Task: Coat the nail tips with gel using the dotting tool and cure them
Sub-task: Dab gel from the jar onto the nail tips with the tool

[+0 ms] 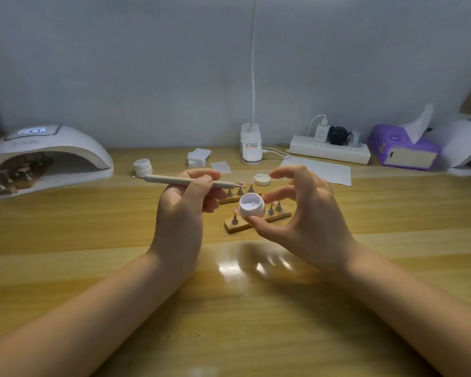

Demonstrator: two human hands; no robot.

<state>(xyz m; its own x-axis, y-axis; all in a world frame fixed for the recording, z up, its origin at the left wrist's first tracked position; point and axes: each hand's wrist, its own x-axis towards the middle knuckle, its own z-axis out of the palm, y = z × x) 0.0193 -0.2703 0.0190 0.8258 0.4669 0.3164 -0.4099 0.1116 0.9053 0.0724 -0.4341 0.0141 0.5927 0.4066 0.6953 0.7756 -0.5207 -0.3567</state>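
Over the table [93, 235], the right hand [305, 221] pinches an open gel pot [252, 208] above the nail tips [272, 210], the left hand [185, 208] grips the dotting tool [174, 181]; loading seems underway, so dipping comes next.

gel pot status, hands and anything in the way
Left hand grips dotting tool. Right hand pinches open gel pot above nail tip stands. Nothing blocking.

Probably a home nail-art desk: curing lamp [45, 156] at ten o'clock, power strip [329, 152] and tissue box [404, 148] at two, on a wooden surface [93, 240].
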